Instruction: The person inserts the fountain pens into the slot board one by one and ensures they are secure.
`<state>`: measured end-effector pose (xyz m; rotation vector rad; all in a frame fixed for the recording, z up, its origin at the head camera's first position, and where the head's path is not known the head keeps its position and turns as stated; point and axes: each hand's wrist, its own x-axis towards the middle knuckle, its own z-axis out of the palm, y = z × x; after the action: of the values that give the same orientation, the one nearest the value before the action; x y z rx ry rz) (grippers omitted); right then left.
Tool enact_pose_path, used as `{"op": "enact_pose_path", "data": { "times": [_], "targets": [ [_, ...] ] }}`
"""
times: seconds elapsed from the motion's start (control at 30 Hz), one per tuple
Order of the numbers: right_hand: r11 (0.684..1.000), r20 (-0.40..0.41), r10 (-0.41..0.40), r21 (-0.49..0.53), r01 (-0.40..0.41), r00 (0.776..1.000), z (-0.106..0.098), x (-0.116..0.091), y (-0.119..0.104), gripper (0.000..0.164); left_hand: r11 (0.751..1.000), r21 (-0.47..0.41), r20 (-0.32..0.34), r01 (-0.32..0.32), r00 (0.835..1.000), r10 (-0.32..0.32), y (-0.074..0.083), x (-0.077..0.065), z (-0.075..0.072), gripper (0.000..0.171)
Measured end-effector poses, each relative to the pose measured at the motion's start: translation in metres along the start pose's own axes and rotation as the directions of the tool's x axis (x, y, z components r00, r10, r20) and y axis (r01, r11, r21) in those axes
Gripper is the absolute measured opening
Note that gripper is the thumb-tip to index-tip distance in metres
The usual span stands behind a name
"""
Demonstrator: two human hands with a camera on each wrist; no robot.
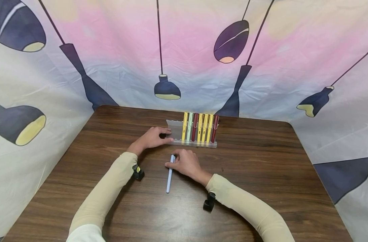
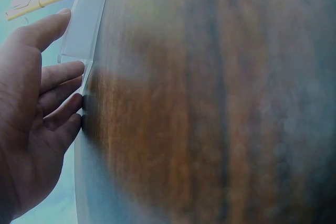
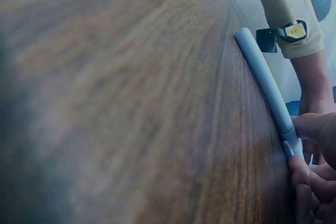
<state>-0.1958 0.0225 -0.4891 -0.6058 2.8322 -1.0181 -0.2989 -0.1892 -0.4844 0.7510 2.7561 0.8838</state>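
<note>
A clear plastic pen rack (image 1: 175,133) stands toward the back of the table, with yellow pens (image 1: 200,129), a mint green pen (image 1: 189,127) and dark red pens (image 1: 215,129) leaning in its middle and right slots. At its left end, my left hand (image 1: 152,137) touches the rack with thumb and fingers extended and spread apart. A light blue pen (image 1: 169,179) lies in front of the rack, pointing roughly toward me. My right hand (image 1: 187,163) pinches that pen by its capped far end, between thumb and fingers; the right wrist view shows the clip beside the fingertips.
The brown wooden table (image 1: 247,201) extends around both hands. Behind it hangs a cloth backdrop (image 1: 126,67) printed with lamps. Each sleeved wrist wears a small black camera, the left camera (image 1: 138,172) and the right camera (image 1: 209,202).
</note>
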Motion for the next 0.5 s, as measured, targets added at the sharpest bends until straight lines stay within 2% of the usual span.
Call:
{"op": "enact_pose_path", "data": {
  "times": [0.5],
  "targets": [
    [1.0, -0.031, -0.01, 0.016, 0.01, 0.999, -0.0006, -0.0005, -0.0006, 0.035, 1.0, -0.012, 0.001, 0.001, 1.0, -0.001, 0.0031, -0.0013, -0.0015, 0.063]
  ]
}}
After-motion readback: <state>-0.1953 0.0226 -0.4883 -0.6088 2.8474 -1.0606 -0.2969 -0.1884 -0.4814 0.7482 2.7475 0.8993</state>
